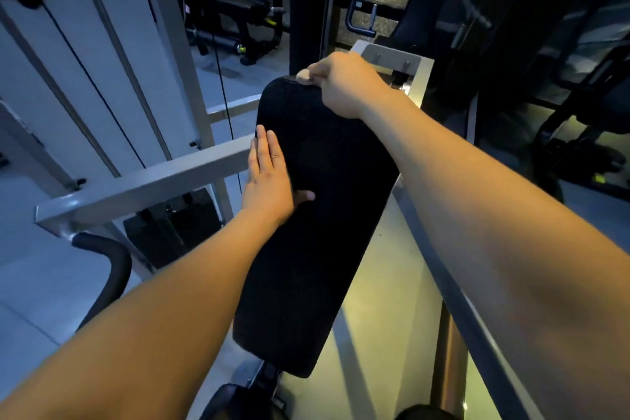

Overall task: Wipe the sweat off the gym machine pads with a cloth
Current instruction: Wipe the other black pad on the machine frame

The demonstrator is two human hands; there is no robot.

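A small pale cloth is pinched by the right hand at the far end of the black pad. The left hand is laid flat on its left edge.

Views: one, head-worn, wide-angle.
Position: at the person's head, above the near end of the black pad.
Facing: forward and steeply down along the pad's length, with the far end toward top centre.
Range: close. Both forearms enter large from the bottom corners. The left hand lies mid-frame, and the right hand, pinching a pale cloth, sits higher.
Coverage: pad at centre, grey frame bar and weight stack at left, dark machines at top and right.
Light: dim, right side mostly shadow.
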